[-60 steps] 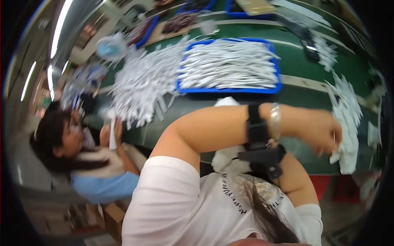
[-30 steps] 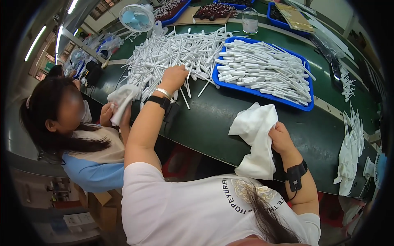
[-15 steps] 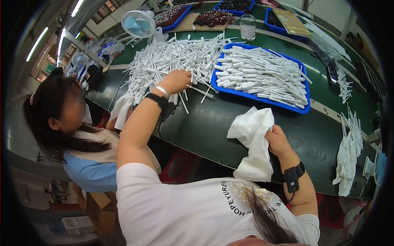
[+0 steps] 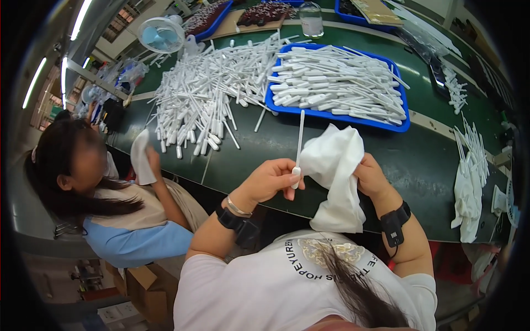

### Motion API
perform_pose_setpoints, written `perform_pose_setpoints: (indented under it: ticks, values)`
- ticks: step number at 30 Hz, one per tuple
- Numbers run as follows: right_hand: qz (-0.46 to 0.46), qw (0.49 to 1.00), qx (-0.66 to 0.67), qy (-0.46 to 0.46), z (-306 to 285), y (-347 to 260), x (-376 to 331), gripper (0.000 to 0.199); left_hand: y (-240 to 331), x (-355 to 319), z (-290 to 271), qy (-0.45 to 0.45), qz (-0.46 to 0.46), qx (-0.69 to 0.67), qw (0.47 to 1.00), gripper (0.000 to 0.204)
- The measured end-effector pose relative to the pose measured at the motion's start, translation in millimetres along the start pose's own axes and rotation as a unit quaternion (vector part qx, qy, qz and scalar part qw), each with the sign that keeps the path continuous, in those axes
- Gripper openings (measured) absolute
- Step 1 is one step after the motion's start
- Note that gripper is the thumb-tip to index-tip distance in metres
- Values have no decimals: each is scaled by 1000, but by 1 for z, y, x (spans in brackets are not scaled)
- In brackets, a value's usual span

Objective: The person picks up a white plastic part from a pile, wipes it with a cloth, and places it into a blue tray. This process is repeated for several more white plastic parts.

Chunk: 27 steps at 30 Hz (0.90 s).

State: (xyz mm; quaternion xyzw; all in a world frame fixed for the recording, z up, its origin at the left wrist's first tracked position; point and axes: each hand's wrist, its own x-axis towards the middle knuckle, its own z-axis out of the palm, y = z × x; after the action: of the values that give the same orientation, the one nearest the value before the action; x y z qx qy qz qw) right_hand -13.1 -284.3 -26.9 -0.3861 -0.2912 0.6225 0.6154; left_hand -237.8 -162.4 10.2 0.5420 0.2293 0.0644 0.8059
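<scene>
My left hand (image 4: 270,179) pinches a white plastic stick (image 4: 300,140) by its thick oblong end, and the thin shaft points up. The stick stands just left of a bunched white cloth (image 4: 337,157). My right hand (image 4: 372,175) grips that cloth by its right side; the fingers are partly hidden behind it. Beyond my hands lies a loose pile of similar white sticks (image 4: 210,94). To the right of the pile, a blue tray (image 4: 353,116) is heaped with more of them, lying mostly in one direction.
At left a co-worker holds another white cloth (image 4: 142,157). A fan (image 4: 160,36) and a clear bottle (image 4: 312,21) stand at the back. At far right more white sticks rest by a white cloth (image 4: 468,193). The green table (image 4: 248,149) ends close to my body.
My left hand has come back from the pile toward me with a stick in it and is now beside the cloth. The view has shifted slightly. The co-worker's cloth is raised higher.
</scene>
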Motion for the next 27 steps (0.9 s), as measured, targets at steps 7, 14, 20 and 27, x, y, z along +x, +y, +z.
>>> perform_pose_setpoints:
  ticks: [7,14,20,27]
  values:
    - [8,1000,-20,-7,1,-3,1,24,-20,16,27,-22,52,-178,982,11]
    - [6,1000,-11,-1,6,-4,-2,23,-27,20,37,27,15,-168,985,10]
    - [22,997,-74,-5,11,1,-5,24,-27,24,40,63,28,-89,994,8]
    - [-122,940,-313,58,29,10,-7,25,-31,40,64,153,266,294,905,10]
